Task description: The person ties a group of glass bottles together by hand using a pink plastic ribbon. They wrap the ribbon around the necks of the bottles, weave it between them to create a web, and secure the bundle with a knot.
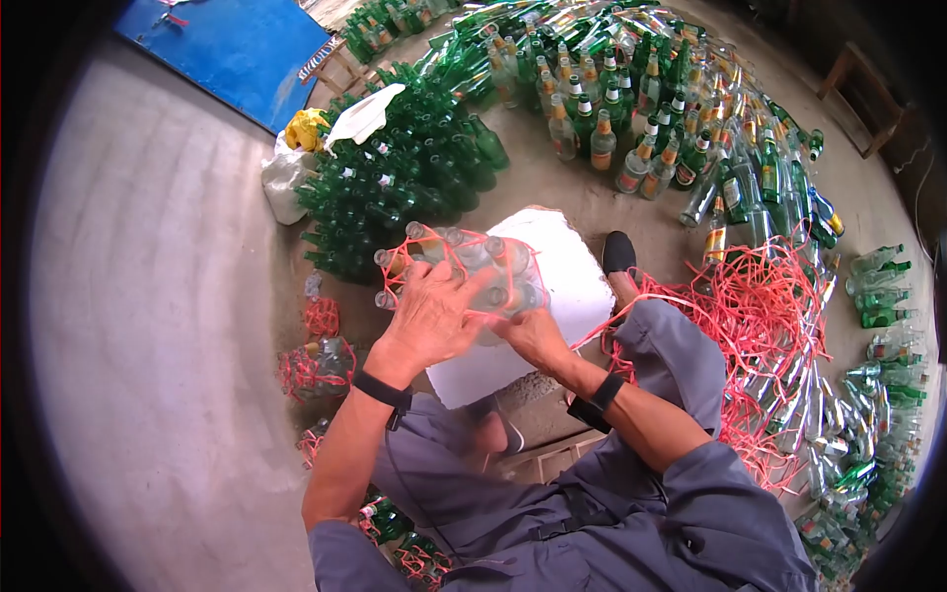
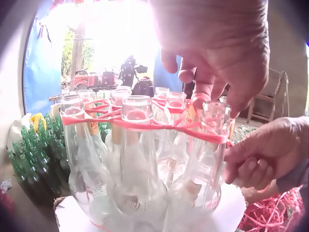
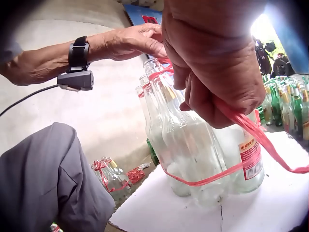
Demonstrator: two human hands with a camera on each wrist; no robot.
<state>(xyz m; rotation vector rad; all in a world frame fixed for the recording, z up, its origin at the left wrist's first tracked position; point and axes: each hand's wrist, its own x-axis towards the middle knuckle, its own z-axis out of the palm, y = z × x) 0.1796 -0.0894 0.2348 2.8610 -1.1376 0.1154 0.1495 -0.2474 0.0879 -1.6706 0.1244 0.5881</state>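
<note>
Several clear glass bottles (image 1: 496, 296) stand upright in a cluster on a white board (image 1: 567, 259). Red plastic strap (image 2: 140, 125) runs around and between their necks, and another strand (image 3: 207, 181) circles them lower down. My left hand (image 1: 431, 314) is over the near side of the cluster; in the left wrist view its thumb and fingers (image 2: 205, 92) hold a bottle's neck at the top. Beside that bottle, my right hand (image 1: 538, 337) grips the red strap with curled fingers; in the right wrist view a length of strap (image 3: 270, 145) trails from the fist (image 3: 217, 92).
Green bottles (image 1: 395, 178) crowd the floor at the left front, mixed bottles (image 1: 602, 138) beyond and to the right. A heap of red strap (image 1: 750, 316) lies right of my knee. Strapped bottle bundles (image 1: 321, 367) stand at the left. A wooden frame (image 1: 858, 99) stands far right.
</note>
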